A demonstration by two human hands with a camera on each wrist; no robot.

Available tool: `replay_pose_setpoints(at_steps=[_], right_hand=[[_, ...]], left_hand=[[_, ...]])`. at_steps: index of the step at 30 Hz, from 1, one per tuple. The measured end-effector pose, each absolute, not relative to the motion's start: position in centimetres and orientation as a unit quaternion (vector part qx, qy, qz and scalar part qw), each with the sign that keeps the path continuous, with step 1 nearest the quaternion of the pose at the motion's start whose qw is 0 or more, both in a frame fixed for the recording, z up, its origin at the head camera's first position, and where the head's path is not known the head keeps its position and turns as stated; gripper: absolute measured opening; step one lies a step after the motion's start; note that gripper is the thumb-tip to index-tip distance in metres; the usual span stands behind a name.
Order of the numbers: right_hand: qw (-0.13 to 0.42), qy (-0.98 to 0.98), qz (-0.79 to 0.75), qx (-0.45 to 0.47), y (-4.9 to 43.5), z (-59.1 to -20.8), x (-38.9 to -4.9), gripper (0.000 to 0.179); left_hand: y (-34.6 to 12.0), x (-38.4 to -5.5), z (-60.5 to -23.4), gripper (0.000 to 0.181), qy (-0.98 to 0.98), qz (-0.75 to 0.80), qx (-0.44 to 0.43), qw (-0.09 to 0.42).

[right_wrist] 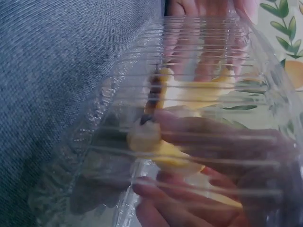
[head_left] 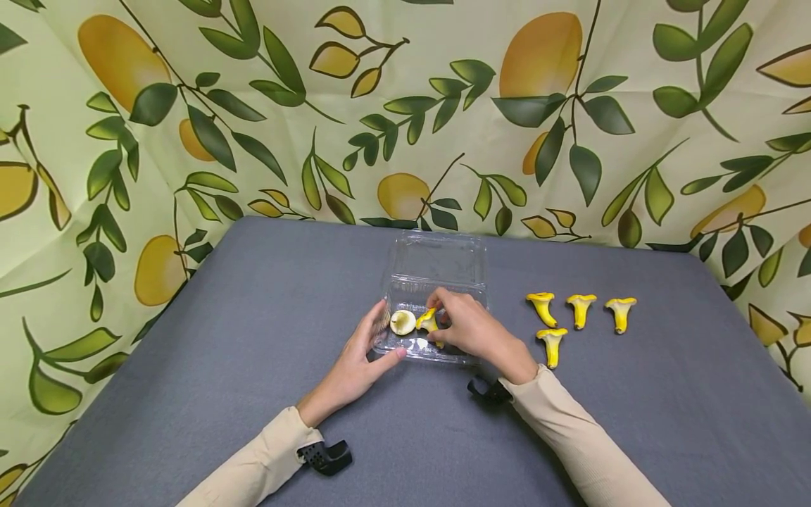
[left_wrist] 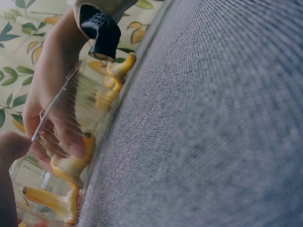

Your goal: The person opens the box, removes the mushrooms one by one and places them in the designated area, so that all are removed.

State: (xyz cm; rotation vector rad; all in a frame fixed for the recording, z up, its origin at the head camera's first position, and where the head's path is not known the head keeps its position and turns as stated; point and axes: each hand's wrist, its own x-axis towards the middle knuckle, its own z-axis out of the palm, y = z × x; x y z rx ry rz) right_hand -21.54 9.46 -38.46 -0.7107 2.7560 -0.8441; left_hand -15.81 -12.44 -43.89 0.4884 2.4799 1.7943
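Note:
A clear plastic clamshell box (head_left: 469,358) lies on the table, its lid (head_left: 438,258) folded back toward the patterned cloth. My left hand (head_left: 359,355) holds the box's left side, with the thumb at the front edge and the fingers along the left wall. Inside the box, my right hand (head_left: 472,327) pinches a yellow chanterelle mushroom (head_left: 427,321) between thumb and fingers; that mushroom (left_wrist: 66,165) shows through the wall in the left wrist view. Just left of it in the box lies another chanterelle (head_left: 402,322), its pale, round end facing up.
Several more yellow chanterelles (head_left: 581,310) lie on the grey table (head_left: 253,282) right of the box, one (head_left: 552,346) nearer the right forearm. A cloth (head_left: 405,127) printed with fruit and leaves stands behind and along the sides. Each wrist wears a black strap-on device (head_left: 326,458).

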Motion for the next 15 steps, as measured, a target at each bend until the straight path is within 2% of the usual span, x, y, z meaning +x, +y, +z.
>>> replay_pose_setpoints(at_steps=[15], right_hand=[[0.081,0.91,-0.289,-0.285,9.55,-38.49,-21.6,0.035]], left_hand=[[-12.45,-15.86,-43.85,0.084,0.805,0.573,0.153,0.026]])
